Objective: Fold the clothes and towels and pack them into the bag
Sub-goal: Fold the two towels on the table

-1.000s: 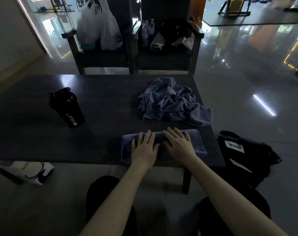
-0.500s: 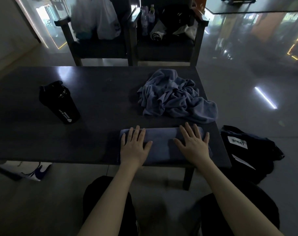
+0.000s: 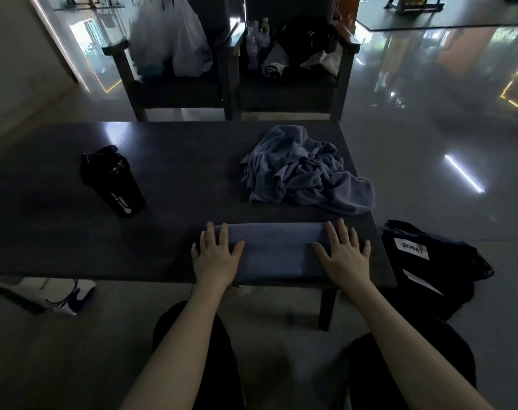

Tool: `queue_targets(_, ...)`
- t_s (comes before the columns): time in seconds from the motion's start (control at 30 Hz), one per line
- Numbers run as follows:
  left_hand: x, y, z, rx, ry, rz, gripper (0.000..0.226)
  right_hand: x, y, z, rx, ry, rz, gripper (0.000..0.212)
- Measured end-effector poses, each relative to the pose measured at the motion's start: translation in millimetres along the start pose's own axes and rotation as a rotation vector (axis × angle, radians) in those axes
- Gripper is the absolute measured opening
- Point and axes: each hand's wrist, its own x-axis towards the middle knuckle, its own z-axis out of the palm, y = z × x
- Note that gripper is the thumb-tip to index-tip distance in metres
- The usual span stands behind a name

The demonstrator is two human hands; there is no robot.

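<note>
Head cam, one wide-angle view, pitched forward and down.
Close over the near edge of the dark matte rectangular table [image 3: 74, 247]; bare forearms [image 3: 192, 335] enter at 6 o'clock, dark wooden armchairs [image 3: 177, 93] at 12, black fabric bag [image 3: 447, 261] at 4.

table [image 3: 163, 247]: dark, long | near edge, right: folded towel [image 3: 275, 250], flat along the edge | behind it: crumpled towel [image 3: 305, 173], heaped | left: black bottle [image 3: 115, 184], standing, well apart | floor [image 3: 429, 173]: black bag [image 3: 429, 261] right of table, white bag [image 3: 59, 294] left
</note>
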Motion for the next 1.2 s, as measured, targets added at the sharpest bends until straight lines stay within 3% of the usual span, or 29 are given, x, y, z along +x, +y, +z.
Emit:
queue_targets(0.17,-15.9,13.2,-18.3,-0.02,0.056,-0.194,0.074,-4.6,-1.6,-1.2,0.004,-0.016,-0.006,0.067)
queue_targets(0.33,-2.4,17.1,-38.5,-0.414,-0.151,-0.379,0.06,-4.3,-2.1,-4.9,0.019,-0.037,-0.003,0.067)
queue_targets(0.4,1.5,16.7,-46.6,-0.42,-0.242,-0.405,0.058,-4.3,-2.3,-6.1,0.026,-0.038,-0.007,0.067)
queue_targets(0.5,3.8,17.4,-54.0,-0.397,-0.288,-0.402,0.058,-5.2,-2.1,-6.9,0.029,-0.041,-0.015,0.067)
queue_targets(0.73,-1.7,22.6,-62.0,-0.498,-0.198,-0.33,0.053,-8.2,-3.0,-13.8,0.025,-0.046,-0.025,0.066)
queue_targets(0.83,-6.4,31.6,-70.9,-0.552,-0.169,-0.294,0.056,-10.1,-1.9,-17.6,-0.021,0.049,-0.069,0.06)
queue_targets(0.9,-10.8,40.9,-73.8,-0.595,-0.15,-0.176,0.053,-10.3,-1.6,-18.1,0.017,0.133,-0.121,0.049)
queue_targets(1.03,-32.3,60.5,-68.0,-0.652,-0.053,0.166,0.059,-8.6,-8.2,-26.2,0.345,0.305,-0.193,0.026)
queue_targets(1.2,-48.5,81.6,-45.6,-0.504,0.071,0.464,0.044,5.0,-29.5,-62.9,1.17,-0.038,0.064,0.04)
